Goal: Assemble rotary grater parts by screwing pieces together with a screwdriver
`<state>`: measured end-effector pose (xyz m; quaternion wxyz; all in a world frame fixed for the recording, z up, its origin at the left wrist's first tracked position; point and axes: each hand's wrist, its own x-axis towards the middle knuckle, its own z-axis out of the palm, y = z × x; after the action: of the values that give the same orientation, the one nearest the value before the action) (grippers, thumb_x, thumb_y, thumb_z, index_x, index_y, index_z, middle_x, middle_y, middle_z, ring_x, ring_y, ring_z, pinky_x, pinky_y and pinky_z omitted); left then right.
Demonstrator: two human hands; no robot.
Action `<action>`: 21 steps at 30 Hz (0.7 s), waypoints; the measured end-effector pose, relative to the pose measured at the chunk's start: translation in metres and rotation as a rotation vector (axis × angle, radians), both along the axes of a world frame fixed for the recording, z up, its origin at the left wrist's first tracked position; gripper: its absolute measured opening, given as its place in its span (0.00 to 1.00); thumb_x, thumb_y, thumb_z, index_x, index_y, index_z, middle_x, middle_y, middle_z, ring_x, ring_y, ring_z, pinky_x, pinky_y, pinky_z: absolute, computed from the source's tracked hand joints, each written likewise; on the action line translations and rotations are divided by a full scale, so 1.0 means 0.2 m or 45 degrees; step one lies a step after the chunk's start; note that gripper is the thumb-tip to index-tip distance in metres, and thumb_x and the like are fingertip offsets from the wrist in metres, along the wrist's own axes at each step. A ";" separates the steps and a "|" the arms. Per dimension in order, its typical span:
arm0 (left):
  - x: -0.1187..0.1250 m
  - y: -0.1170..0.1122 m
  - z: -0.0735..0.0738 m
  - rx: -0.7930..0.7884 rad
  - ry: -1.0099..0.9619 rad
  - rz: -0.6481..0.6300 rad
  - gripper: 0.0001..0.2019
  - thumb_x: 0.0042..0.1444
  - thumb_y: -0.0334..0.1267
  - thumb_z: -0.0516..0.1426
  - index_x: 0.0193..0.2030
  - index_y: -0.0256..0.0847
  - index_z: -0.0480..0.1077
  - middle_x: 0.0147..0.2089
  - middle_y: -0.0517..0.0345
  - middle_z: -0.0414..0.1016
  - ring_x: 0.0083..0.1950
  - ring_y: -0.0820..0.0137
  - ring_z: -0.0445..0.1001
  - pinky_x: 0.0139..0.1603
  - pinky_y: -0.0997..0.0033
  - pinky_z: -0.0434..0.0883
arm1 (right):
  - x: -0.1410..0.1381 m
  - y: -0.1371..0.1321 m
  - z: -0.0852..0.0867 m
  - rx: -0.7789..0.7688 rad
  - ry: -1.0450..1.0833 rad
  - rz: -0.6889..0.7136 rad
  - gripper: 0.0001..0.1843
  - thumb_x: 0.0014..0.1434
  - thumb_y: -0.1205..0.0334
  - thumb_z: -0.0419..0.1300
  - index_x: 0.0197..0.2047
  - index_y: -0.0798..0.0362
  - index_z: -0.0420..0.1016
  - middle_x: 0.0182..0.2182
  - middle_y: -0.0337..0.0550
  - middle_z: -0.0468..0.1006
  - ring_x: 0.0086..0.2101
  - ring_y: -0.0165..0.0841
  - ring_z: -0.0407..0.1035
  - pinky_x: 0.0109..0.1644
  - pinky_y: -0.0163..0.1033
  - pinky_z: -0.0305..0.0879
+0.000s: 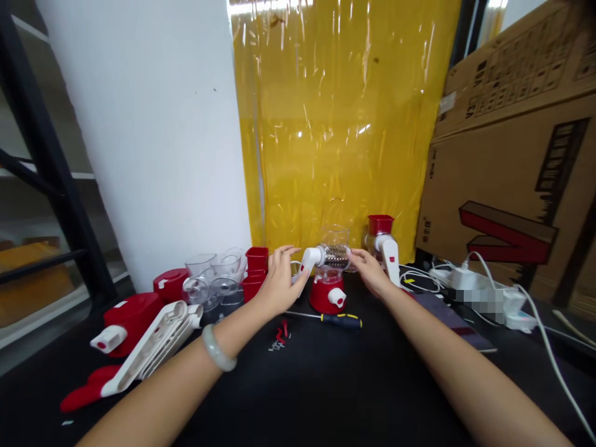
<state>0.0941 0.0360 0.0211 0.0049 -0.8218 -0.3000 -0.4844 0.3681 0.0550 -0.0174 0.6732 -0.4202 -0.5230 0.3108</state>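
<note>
A rotary drum grater with a red base [322,294] stands upright in front of me. Its perforated metal drum [336,256] lies sideways inside a clear housing [336,233]. On its left side, a white crank [309,263] slants down. My left hand [278,282] is at this crank, thumb against it and fingers reaching past; the crank's lower end is partly hidden. At the right end of the housing, my right hand [370,272] presses its fingertips and thumb. A yellow-and-black screwdriver [342,320] lies just in front of the base.
A second grater [390,256] stands behind my right hand. Leftward are red bases [135,320], white cranks [153,341], clear housings [216,276] and red hoppers [255,273]. Small red and metal pieces [280,335] lie in front. A power strip [484,301] with cables and a large carton [507,180] are rightward.
</note>
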 end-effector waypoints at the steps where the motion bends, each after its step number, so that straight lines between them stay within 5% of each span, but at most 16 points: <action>1: 0.06 0.05 0.00 -0.072 -0.045 0.009 0.20 0.62 0.46 0.58 0.56 0.39 0.64 0.59 0.38 0.68 0.65 0.49 0.67 0.67 0.41 0.62 | 0.00 0.00 0.01 -0.014 -0.006 0.072 0.32 0.40 0.37 0.73 0.40 0.49 0.74 0.31 0.42 0.80 0.37 0.38 0.76 0.49 0.45 0.70; 4: 0.20 0.18 -0.01 -0.342 -0.163 -0.017 0.14 0.67 0.50 0.51 0.46 0.41 0.63 0.45 0.45 0.74 0.49 0.55 0.77 0.53 0.52 0.72 | 0.02 0.00 0.06 -0.092 -0.042 0.222 0.31 0.32 0.45 0.79 0.36 0.52 0.77 0.30 0.42 0.81 0.35 0.36 0.76 0.48 0.44 0.69; 7: 0.28 0.24 -0.03 -0.379 -0.178 0.009 0.15 0.69 0.53 0.49 0.42 0.43 0.60 0.37 0.51 0.74 0.40 0.56 0.77 0.44 0.56 0.72 | 0.04 0.00 0.09 -0.160 -0.043 0.353 0.28 0.33 0.45 0.79 0.33 0.54 0.79 0.31 0.44 0.83 0.34 0.35 0.76 0.50 0.44 0.68; 11: 0.31 0.27 -0.04 -0.385 -0.163 -0.009 0.16 0.68 0.55 0.50 0.38 0.45 0.59 0.31 0.57 0.72 0.34 0.59 0.75 0.36 0.63 0.68 | 0.03 0.00 0.08 -0.092 0.016 0.513 0.31 0.35 0.49 0.79 0.42 0.54 0.82 0.40 0.47 0.85 0.45 0.38 0.77 0.58 0.45 0.65; 21: 0.28 0.29 0.02 -0.402 -0.149 -0.123 0.17 0.67 0.55 0.50 0.37 0.44 0.63 0.29 0.63 0.70 0.32 0.66 0.71 0.36 0.70 0.65 | -0.01 -0.01 0.08 -0.009 0.078 0.332 0.31 0.32 0.44 0.78 0.36 0.53 0.79 0.35 0.44 0.84 0.38 0.36 0.77 0.53 0.46 0.68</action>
<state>0.1501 0.0935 0.0256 -0.1648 -0.7962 -0.3324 -0.4780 0.3663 0.0531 -0.0015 0.6413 -0.3415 -0.5512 0.4103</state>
